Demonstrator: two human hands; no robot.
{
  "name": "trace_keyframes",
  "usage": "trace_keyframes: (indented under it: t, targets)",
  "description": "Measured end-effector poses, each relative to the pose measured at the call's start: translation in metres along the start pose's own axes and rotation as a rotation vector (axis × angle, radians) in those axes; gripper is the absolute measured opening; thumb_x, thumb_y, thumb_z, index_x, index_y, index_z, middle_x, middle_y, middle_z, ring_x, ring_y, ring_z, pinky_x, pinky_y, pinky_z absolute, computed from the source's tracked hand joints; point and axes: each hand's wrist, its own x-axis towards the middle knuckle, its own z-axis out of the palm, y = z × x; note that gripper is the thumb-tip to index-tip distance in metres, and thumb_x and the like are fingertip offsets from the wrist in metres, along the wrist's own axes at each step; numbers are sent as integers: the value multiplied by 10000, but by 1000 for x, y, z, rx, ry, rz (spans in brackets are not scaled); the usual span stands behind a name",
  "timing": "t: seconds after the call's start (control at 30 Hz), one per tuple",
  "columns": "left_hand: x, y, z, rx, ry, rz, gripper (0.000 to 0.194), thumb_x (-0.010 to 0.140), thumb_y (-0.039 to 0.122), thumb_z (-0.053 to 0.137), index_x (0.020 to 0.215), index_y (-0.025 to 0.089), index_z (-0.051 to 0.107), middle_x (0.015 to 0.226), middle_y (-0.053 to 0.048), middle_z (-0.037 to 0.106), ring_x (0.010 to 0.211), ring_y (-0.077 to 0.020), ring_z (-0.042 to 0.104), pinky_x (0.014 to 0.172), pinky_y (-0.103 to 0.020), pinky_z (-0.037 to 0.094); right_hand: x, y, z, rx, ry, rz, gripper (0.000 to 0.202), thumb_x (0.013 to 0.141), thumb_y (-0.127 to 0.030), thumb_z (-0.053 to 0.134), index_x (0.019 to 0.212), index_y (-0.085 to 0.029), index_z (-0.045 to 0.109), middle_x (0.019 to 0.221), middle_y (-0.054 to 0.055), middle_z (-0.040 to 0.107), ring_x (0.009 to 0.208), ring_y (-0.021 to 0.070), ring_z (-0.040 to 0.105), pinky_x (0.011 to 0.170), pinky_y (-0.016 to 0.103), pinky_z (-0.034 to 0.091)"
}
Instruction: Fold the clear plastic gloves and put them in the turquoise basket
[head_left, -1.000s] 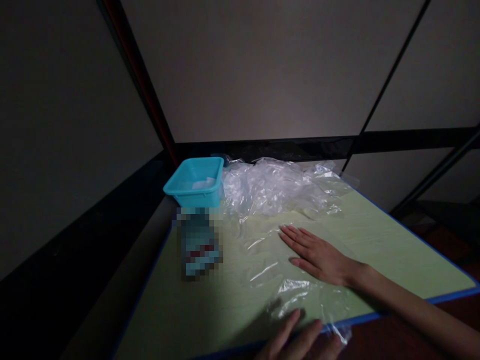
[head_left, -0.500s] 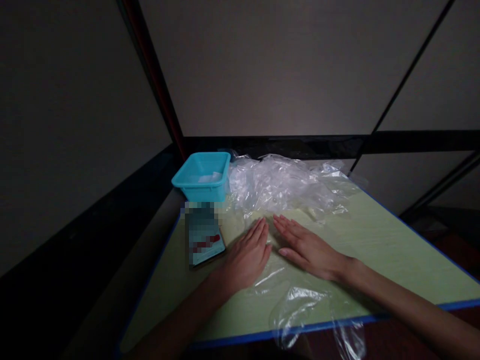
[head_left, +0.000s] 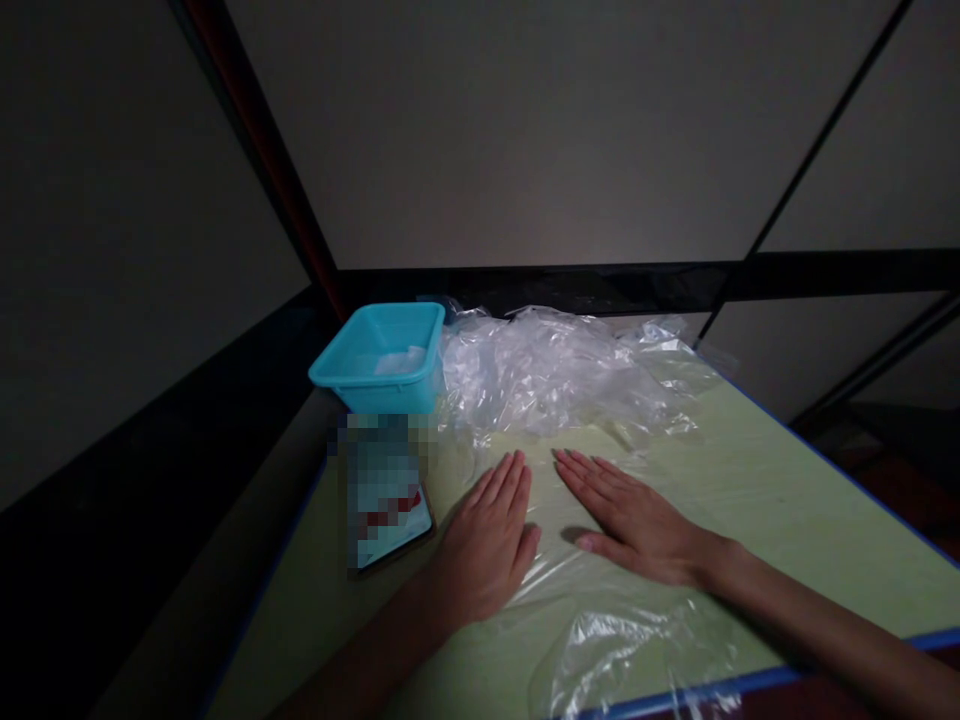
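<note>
A clear plastic bag (head_left: 551,570) lies spread on the pale green table, its near end hanging over the front edge. My left hand (head_left: 487,535) rests flat on its left part, fingers stretched forward and the thumb out to the right. Across a small gap, my right hand (head_left: 630,515) presses flat on the bag's right part, fingers pointing up and to the left. Neither hand grips anything. Creases run through the film between the hands. Beyond my fingertips lies a crumpled heap of clear plastic bags (head_left: 555,370).
A turquoise plastic basket (head_left: 375,375) with some white pieces inside stands at the back left. In front of it is a phone (head_left: 390,515), partly blurred out. The table (head_left: 780,500) has a blue edge and meets a panelled wall behind.
My hands have moved slightly apart, with the right hand shifting right, and the film between them looks more creased. The whole view has also shifted a little.
</note>
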Motion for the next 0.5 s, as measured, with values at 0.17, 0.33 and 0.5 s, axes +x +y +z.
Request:
trace_keyframes:
  t: [0.17, 0.33, 0.5]
  targets:
    - [0, -1, -4, -17, -41, -8, 547, 871, 288, 383, 1342, 23, 302, 1443, -176, 251, 1342, -249, 190, 1092, -378, 211, -26, 31, -4, -89, 28, 70, 694, 907, -492, 336, 1436, -164, 29, 1474, 102, 156, 1336, 262, 177, 1067, 469, 249]
    - [1, -1, -3, -5, -29, -1, 541, 865, 274, 384, 1339, 27, 297, 1439, -173, 268, 1339, -237, 203, 1088, -371, 221, -44, 52, -3, -166, 100, 149, 663, 920, -466, 306, 1434, -199, -17, 1470, 89, 175, 1328, 260, 191, 1041, 482, 291]
    - [-1, -3, 5, -82, 36, -39, 538, 878, 285, 381, 1348, 47, 271, 1431, -171, 295, 1335, -228, 227, 1071, -381, 263, -49, 55, -1, -176, 148, 213, 682, 907, -480, 335, 1438, -212, 2, 1473, 76, 163, 1321, 265, 213, 1044, 482, 289]
